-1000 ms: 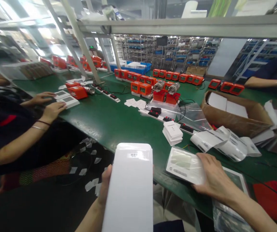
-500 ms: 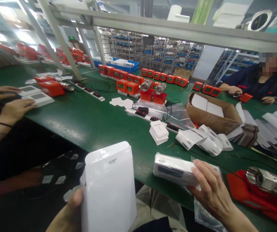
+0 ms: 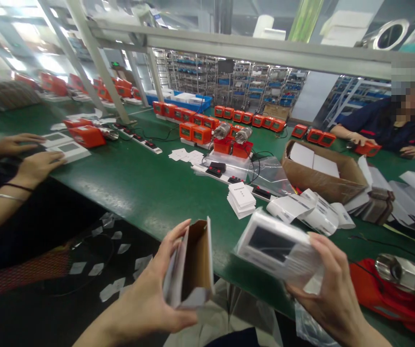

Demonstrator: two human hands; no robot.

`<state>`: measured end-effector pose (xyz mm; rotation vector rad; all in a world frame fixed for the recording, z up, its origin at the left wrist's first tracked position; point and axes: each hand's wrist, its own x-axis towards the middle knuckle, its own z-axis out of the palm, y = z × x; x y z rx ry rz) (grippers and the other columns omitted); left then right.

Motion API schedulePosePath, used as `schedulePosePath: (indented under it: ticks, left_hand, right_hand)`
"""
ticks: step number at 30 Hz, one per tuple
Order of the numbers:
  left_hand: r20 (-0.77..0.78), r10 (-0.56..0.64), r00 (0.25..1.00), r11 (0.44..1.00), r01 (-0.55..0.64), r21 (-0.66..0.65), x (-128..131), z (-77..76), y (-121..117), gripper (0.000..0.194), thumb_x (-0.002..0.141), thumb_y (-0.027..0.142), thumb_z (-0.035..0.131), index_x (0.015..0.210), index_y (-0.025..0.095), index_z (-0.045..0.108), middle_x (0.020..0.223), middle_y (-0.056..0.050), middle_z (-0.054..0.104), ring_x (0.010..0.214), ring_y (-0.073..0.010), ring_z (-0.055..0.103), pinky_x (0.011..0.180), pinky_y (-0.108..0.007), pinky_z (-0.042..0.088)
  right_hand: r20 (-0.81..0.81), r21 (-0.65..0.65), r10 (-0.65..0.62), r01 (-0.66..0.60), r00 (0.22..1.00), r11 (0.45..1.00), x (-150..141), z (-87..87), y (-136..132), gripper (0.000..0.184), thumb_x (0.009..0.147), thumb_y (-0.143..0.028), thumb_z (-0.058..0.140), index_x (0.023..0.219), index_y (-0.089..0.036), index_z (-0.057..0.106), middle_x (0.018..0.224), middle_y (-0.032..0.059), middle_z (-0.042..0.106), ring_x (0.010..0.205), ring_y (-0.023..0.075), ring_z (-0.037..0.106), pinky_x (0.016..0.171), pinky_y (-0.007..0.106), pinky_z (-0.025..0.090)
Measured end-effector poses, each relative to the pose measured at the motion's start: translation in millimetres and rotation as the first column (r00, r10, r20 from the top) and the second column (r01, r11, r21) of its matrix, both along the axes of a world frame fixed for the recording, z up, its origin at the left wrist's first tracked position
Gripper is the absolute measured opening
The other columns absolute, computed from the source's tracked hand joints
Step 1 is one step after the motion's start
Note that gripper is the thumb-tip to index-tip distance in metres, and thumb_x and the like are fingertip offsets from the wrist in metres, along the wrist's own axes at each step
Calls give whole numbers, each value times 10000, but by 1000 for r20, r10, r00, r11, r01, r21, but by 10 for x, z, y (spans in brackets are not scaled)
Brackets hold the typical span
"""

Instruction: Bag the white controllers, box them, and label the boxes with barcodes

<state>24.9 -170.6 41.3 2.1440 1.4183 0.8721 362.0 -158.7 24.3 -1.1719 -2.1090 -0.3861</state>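
My left hand (image 3: 156, 289) is closed around a white cardboard box (image 3: 210, 255), whose open end shows the brown inside facing right. In my right hand (image 3: 332, 284) is a white device with a dark screen (image 3: 270, 243), wrapped in clear plastic and tilted, above the front edge of the table. A gap separates the box from the wrapped device. Behind them a stack of white booklets (image 3: 241, 198) lies on the green table (image 3: 138, 188). Below my right hand hangs a clear plastic bag (image 3: 314, 323).
A brown carton (image 3: 323, 178) holding white boxes stands at the right, beside curled label strips (image 3: 301, 207). An orange device with a metal fitting (image 3: 391, 289) lies near right. Power strips (image 3: 229, 179) cross the table. Co-workers' hands (image 3: 30, 159) are at left; another person sits far right.
The box in my left hand has turned, so its open end now shows instead of its broad face. My right hand has raised and tilted the wrapped device, bringing its screen into view.
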Motion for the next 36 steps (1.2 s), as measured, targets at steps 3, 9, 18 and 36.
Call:
schedulePosePath:
  ticks: [3, 9, 18, 36]
  left_hand:
    - [-160, -15, 987, 994, 32, 103, 56, -72, 209, 1060, 592, 324, 789, 1437, 239, 154, 1410, -147, 323, 1310, -348, 352, 1057, -551, 368]
    - [-334, -41, 942, 978, 105, 178, 203, -158, 290, 918, 637, 241, 698, 1420, 202, 221, 1365, -158, 275, 1328, -360, 266, 1073, -562, 336]
    - [-371, -182, 911, 951, 258, 168, 315, -80, 254, 955, 585, 147, 638, 1432, 173, 197, 1334, -138, 300, 1331, -337, 224, 1137, -574, 198]
    - [-358, -205, 911, 938, 287, 193, 420, -25, 367, 930, 616, 173, 652, 1427, 163, 198, 1340, -140, 349, 1321, -319, 269, 1139, -563, 195]
  right_hand:
    - [-193, -165, -234, 204, 953, 965, 12, 254, -28, 936, 681, -423, 716, 1425, -95, 252, 1291, 219, 421, 1159, 408, 457, 939, 598, 418]
    - [19, -306, -13, 18, 1000, 952, -8, 606, -141, 914, 627, -348, 708, 1414, -140, 291, 1345, 160, 462, 1181, 343, 515, 938, 409, 511]
    - [274, -344, 180, -78, 945, 936, -270, 903, -33, 841, 518, -229, 586, 1321, -100, 372, 1238, 165, 568, 1086, 297, 599, 854, 366, 579]
    - [439, -111, 107, -64, 892, 992, -267, 664, -110, 769, 553, -195, 507, 1298, -19, 445, 1204, 221, 573, 1014, 344, 593, 784, 437, 592]
